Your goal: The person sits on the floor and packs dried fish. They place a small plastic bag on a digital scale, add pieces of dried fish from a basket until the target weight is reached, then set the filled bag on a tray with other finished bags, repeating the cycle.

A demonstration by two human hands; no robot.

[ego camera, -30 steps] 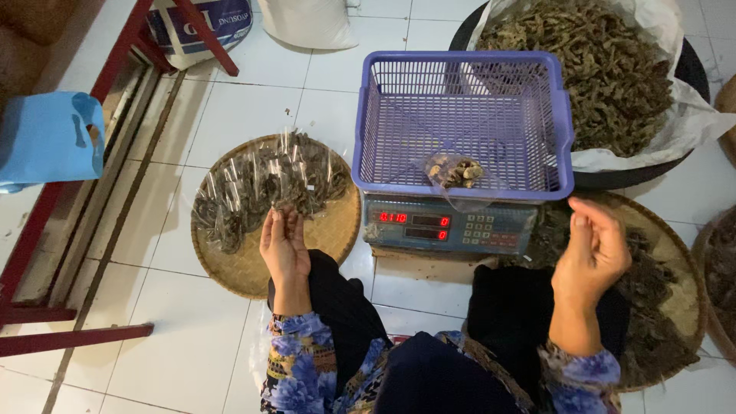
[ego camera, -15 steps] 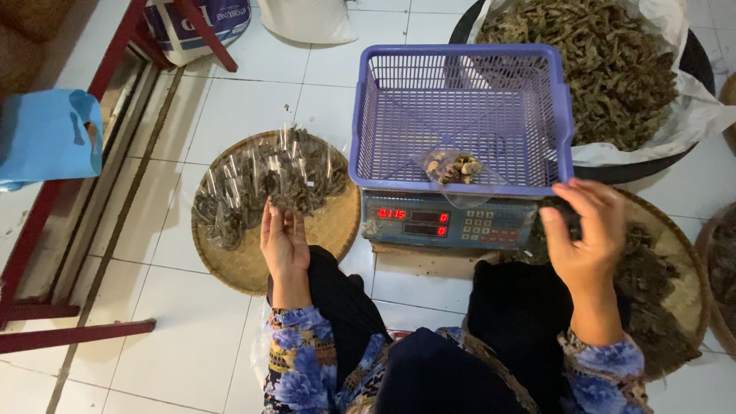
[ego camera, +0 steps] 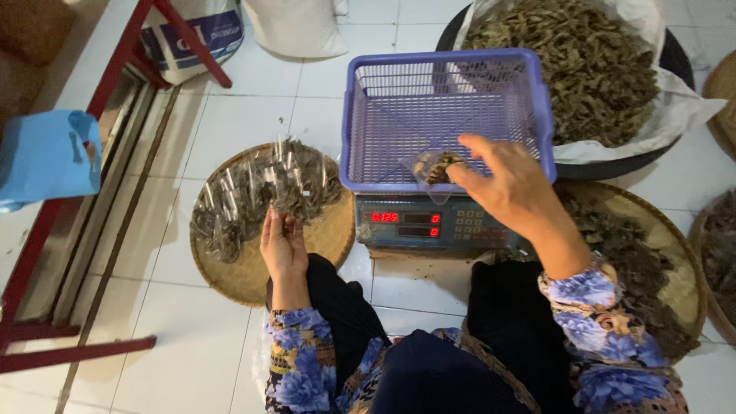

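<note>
- My right hand [ego camera: 515, 188] reaches over the near rim of the purple basket [ego camera: 445, 107] on the digital scale [ego camera: 437, 224], fingers pinched on a small clear packet [ego camera: 433, 165] of dried brown pieces
- My left hand [ego camera: 282, 245] hovers palm-up, fingers loosely curled and empty as far as I can see, at the near edge of the woven tray [ego camera: 253, 280] of filled packets [ego camera: 253, 195], left of the scale
- Risk: the packet could snag the basket rim and spill, or my wrist could press the basket and skew the reading
</note>
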